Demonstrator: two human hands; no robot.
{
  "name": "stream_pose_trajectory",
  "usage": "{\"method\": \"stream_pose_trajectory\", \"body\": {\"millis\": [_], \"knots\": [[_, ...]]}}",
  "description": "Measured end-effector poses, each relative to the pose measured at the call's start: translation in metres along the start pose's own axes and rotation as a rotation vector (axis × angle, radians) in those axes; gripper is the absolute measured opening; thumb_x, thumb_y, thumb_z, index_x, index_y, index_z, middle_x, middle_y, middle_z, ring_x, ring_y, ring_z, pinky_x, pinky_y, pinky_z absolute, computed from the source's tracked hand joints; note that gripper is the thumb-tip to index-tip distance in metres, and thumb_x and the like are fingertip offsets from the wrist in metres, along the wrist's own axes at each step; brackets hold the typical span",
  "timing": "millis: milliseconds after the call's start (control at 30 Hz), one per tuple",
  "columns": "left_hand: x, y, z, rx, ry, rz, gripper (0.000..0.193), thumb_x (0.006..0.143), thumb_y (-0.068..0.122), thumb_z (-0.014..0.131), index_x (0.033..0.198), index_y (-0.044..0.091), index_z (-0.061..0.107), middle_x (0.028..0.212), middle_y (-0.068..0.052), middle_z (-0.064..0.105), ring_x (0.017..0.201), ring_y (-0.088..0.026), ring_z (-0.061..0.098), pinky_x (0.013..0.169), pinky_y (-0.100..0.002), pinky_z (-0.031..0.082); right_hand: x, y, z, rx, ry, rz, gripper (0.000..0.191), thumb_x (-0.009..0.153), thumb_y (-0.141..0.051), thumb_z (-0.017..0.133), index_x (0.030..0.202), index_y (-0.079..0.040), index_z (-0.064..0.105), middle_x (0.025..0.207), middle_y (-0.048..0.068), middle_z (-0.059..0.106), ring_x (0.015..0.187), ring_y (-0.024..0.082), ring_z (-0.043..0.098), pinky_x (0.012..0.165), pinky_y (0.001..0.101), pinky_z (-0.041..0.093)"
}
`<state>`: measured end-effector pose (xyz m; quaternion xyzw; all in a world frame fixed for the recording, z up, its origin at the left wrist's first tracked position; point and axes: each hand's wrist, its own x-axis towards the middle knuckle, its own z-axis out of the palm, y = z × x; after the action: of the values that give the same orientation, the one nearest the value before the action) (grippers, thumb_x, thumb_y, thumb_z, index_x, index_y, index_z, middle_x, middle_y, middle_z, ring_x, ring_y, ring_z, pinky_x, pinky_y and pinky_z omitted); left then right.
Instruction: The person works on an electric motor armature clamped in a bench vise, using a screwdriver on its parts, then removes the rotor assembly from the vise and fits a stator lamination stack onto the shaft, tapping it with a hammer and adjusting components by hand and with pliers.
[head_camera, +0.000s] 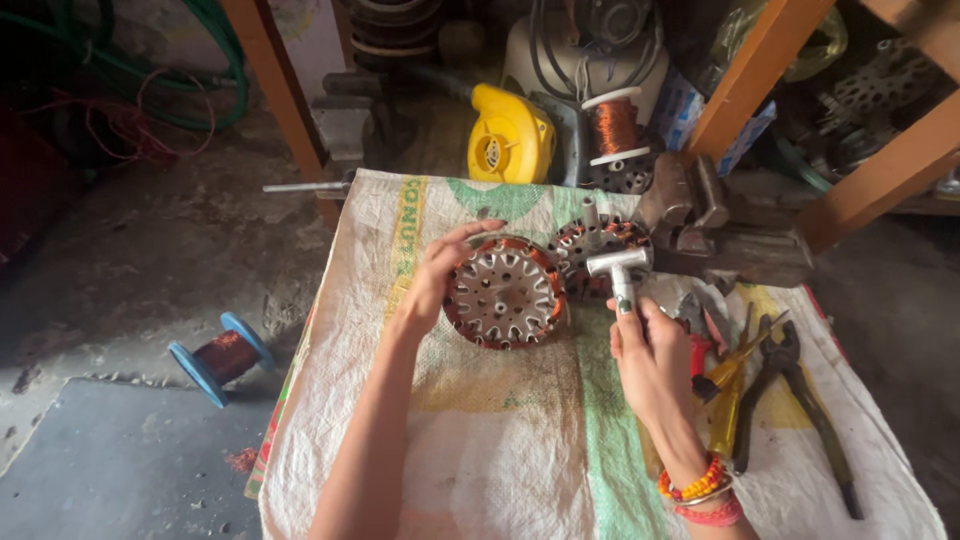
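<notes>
A coarse woven plastic sack, off-white with faded green and yellow print, is spread as a work surface. On its right edge, dark steel pliers and a yellow-handled screwdriver are laid side by side. The right hand, beaded orange and red bands at the wrist, is closed around the shaft of a small grey metal T-shaped hammer, whose head is held just beside the rims of the two stators. The left hand is curled over the left rim of a round fan stator, a slotted silvery steel disc ringed with copper windings, propped on edge on the sack. A second similar stator stands touching it behind. Farther back, a rusty iron vice, a reel of copper wire and a yellow plastic blower are seen. A blue spool lies on the concrete floor at the left.
</notes>
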<state>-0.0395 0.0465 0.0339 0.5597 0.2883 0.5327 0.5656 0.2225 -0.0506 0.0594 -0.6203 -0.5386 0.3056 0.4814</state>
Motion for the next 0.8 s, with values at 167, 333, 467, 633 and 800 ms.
{"method": "stream_pose_trajectory", "body": {"millis": [167, 333, 467, 633, 800], "knots": [[0.001, -0.007, 0.002, 0.070, 0.112, -0.117, 0.034, 0.085, 0.020, 0.077, 0.113, 0.000, 0.076, 0.097, -0.014, 0.078, 0.077, -0.018, 0.074, 0.073, -0.035, 0.061, -0.004, -0.015, 0.014, -0.304, 0.096, -0.358, 0.026, 0.105, -0.026, 0.053, 0.111, -0.005, 0.068, 0.063, 0.004, 0.060, 0.053, 0.012, 0.055, 0.048, 0.0306, 0.039], [0.002, -0.008, 0.003, 0.061, 0.124, -0.142, 0.025, 0.084, 0.015, 0.076, 0.105, 0.002, 0.077, 0.087, -0.010, 0.079, 0.068, -0.016, 0.072, 0.064, -0.032, 0.060, 0.002, -0.025, 0.026, -0.369, -0.014, -0.147, 0.025, 0.103, -0.027, 0.052, 0.106, -0.007, 0.067, 0.059, 0.006, 0.056, 0.047, 0.016, 0.050, 0.043, 0.0367, 0.034], [0.001, -0.007, 0.005, 0.110, 0.138, -0.133, 0.025, 0.084, 0.017, 0.076, 0.105, 0.004, 0.077, 0.085, -0.009, 0.080, 0.067, -0.015, 0.072, 0.062, -0.030, 0.058, 0.003, -0.029, 0.025, -0.324, -0.034, -0.130, 0.025, 0.103, -0.026, 0.050, 0.105, -0.008, 0.068, 0.058, 0.006, 0.055, 0.047, 0.015, 0.050, 0.043, 0.0359, 0.033], [0.002, -0.007, 0.004, 0.069, 0.131, -0.124, 0.025, 0.081, 0.018, 0.076, 0.102, 0.003, 0.076, 0.085, -0.009, 0.080, 0.066, -0.016, 0.074, 0.061, -0.032, 0.062, 0.006, -0.037, 0.019, -0.285, -0.045, -0.188, 0.023, 0.101, -0.025, 0.052, 0.105, -0.008, 0.068, 0.057, 0.003, 0.057, 0.046, 0.014, 0.052, 0.043, 0.0345, 0.035], [0.002, -0.008, 0.003, 0.081, 0.133, -0.135, 0.024, 0.083, 0.018, 0.076, 0.101, 0.002, 0.077, 0.084, -0.011, 0.079, 0.065, -0.017, 0.073, 0.060, -0.032, 0.060, 0.007, -0.041, 0.019, -0.265, -0.048, -0.281, 0.023, 0.100, -0.024, 0.057, 0.101, -0.004, 0.069, 0.057, 0.008, 0.058, 0.049, 0.015, 0.056, 0.047, 0.0363, 0.041]]}}
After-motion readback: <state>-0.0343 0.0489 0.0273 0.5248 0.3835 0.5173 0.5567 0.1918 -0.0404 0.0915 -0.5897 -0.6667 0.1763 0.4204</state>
